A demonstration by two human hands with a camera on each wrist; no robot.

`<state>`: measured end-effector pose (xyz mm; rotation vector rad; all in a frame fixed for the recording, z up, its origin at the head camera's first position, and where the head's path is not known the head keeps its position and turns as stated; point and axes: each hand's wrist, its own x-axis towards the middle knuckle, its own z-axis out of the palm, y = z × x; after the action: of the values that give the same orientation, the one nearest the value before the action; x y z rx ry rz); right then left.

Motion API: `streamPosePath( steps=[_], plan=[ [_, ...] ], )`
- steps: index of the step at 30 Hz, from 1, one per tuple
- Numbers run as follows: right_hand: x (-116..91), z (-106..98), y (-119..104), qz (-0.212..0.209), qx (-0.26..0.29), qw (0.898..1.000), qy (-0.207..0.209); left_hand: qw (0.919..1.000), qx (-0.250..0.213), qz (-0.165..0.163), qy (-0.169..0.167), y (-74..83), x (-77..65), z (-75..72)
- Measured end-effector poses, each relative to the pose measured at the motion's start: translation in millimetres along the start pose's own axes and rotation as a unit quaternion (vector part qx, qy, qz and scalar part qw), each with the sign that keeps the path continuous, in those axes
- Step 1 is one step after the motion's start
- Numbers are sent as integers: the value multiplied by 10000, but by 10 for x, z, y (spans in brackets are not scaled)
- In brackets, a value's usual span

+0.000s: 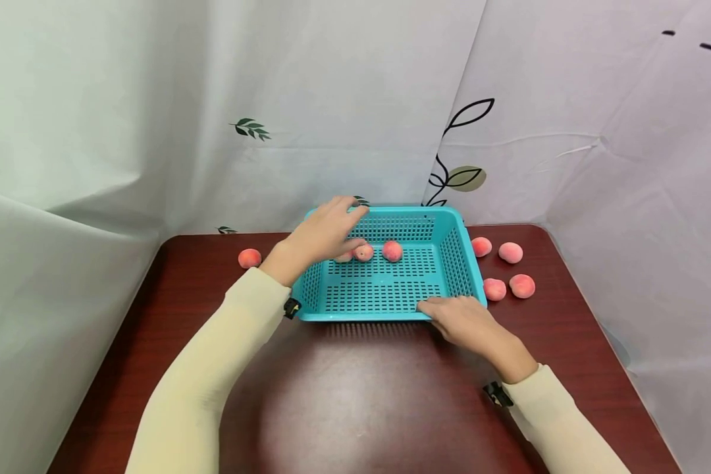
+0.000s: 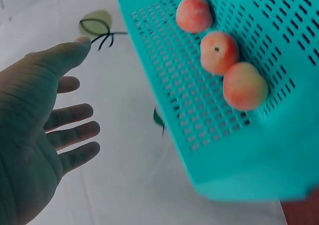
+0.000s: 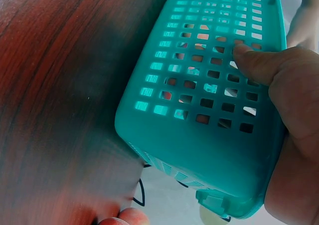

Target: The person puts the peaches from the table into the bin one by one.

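Observation:
A turquoise plastic basket [image 1: 379,283] with slotted walls and floor sits at the far side of the table. Inside it are three peaches: one [image 1: 393,251] lies apart, and another [image 1: 364,253] sits beside a third, partly hidden by my left hand. That left hand [image 1: 324,230] is over the basket's back left part. In the left wrist view its fingers [image 2: 75,134] are extended and the palm holds nothing. My right hand [image 1: 459,319] grips the basket's near rim by the right corner. Its thumb [image 3: 256,63] presses on the outside of the slotted wall.
Several loose peaches [image 1: 522,286] lie on the table right of the basket. A single peach [image 1: 249,258] is on the left, near the back edge. White patterned cloth [image 1: 332,99] hangs behind and beside the dark red table [image 1: 355,395].

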<state>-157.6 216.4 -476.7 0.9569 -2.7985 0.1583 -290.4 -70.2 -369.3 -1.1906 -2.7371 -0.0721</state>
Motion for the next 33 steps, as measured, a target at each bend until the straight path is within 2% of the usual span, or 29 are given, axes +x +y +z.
streamPosePath(
  steps=[6,12,19,24,33],
  plan=[
    [1,2,-1,33,9,10000,8,9982,-163,-362,446,-130,-282,-74],
    [-5,4,-3,27,10,10000,16,9961,-154,-611,622,-265,-534,-44],
    [0,3,-4,31,24,10000,46,9889,-434,-1169,806,-462,-831,81],
    [6,-5,-4,55,2,10000,-17,9830,-426,-1525,930,-650,-1034,171],
    [-5,6,3,57,14,10000,-35,9756,-483,-2013,737,-939,-1312,384]
  ],
)
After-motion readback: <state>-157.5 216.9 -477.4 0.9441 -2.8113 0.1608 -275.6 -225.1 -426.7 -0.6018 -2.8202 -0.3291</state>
